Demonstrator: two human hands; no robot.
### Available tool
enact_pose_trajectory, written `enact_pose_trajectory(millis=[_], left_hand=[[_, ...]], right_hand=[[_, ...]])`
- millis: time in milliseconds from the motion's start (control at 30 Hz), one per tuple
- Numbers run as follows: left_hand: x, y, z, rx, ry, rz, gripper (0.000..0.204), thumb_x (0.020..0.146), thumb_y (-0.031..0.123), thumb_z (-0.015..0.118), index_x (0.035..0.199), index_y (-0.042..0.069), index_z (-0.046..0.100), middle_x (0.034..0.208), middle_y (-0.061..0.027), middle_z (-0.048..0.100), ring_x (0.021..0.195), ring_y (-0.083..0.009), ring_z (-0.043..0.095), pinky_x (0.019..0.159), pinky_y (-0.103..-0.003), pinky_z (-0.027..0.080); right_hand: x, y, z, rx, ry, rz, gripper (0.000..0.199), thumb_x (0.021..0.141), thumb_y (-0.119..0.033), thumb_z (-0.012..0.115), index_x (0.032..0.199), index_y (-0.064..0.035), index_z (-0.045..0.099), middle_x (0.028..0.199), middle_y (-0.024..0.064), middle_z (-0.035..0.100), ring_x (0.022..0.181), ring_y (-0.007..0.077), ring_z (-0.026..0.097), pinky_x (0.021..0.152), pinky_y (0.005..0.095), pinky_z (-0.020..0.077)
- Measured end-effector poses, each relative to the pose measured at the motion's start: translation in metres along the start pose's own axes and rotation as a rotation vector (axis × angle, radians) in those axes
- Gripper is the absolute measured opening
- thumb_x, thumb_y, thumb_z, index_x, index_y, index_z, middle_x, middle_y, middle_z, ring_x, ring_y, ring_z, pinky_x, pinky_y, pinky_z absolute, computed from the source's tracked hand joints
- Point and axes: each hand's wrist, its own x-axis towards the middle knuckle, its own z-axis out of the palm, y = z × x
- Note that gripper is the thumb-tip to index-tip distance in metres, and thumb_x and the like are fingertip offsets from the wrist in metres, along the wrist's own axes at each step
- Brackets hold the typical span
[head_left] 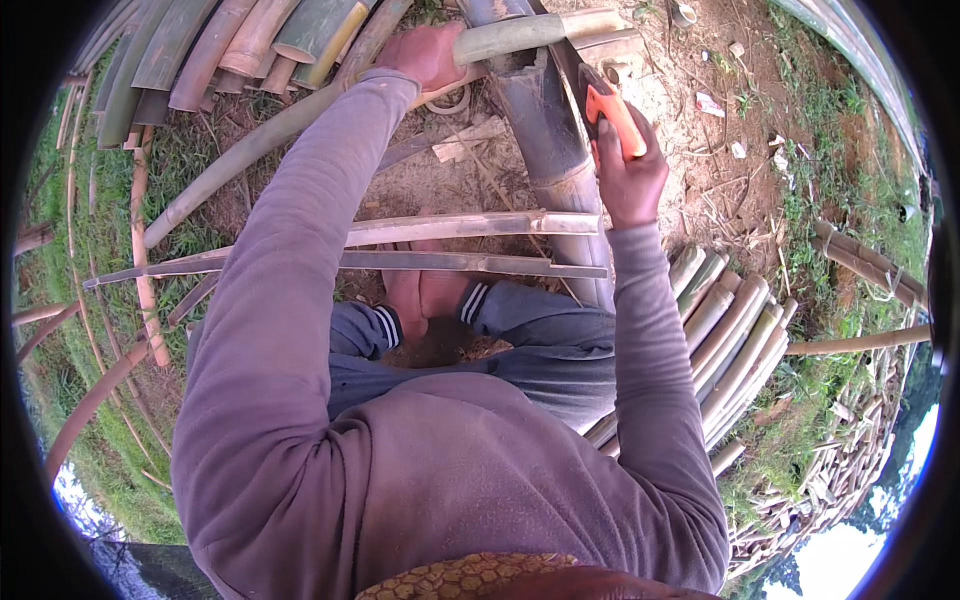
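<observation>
My left hand (425,55) is closed round the left end of a pale green bamboo length (510,36). That length lies crosswise over a thick dark bamboo pole (560,165), which has a notch cut into its top. In my right hand (632,178) is a handsaw (615,118) by its orange and black handle. The dark blade runs up from the handle to the bamboo length, right of the thick pole. Whether its teeth are in the bamboo I cannot tell. Two split bamboo strips (470,226) lie across the near part of the pole, in front of my bare feet (420,300).
Cut bamboo lengths (200,50) are stacked at the far left, and another bundle (735,330) lies beside my right forearm. A long bamboo pole (250,150) slants left of my left hand. Bamboo offcuts (830,470) are heaped at the lower right, on grass.
</observation>
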Motion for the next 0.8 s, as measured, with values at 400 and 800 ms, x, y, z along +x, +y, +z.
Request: enact_pose_trajectory(millis=[400, 800], left_hand=[[0.003, 0.005, -0.005, -0.007, -0.013, -0.040, 0.059, 0.085, 0.042, 0.077, 0.138, 0.020, 0.064, 0.118, -0.0164, 0.077, 0.110, -0.0393, 0.073, 0.095, -0.051, 0.058], [0.005, 0.012, 0.002, 0.014, 0.058, -0.074, 0.049, 0.080, 0.042, 0.082, 0.113, 0.011, 0.066, 0.104, -0.0216, 0.077, 0.101, -0.0443, 0.074, 0.085, -0.053, 0.057]], right_hand=[[-0.044, 0.145, -0.100, -0.769, 0.250, -0.281, 0.062, 0.093, -0.023, 0.082, 0.148, -0.0084, 0.060, 0.132, 0.0191, 0.074, 0.108, 0.0343, 0.077, 0.086, 0.0419, 0.0635], [0.091, 0.205, -0.020, -0.752, -0.205, 0.311, 0.100, 0.086, -0.066, 0.079, 0.164, -0.0176, 0.040, 0.163, 0.0275, 0.039, 0.149, 0.0419, 0.047, 0.120, 0.0507, 0.0460]])
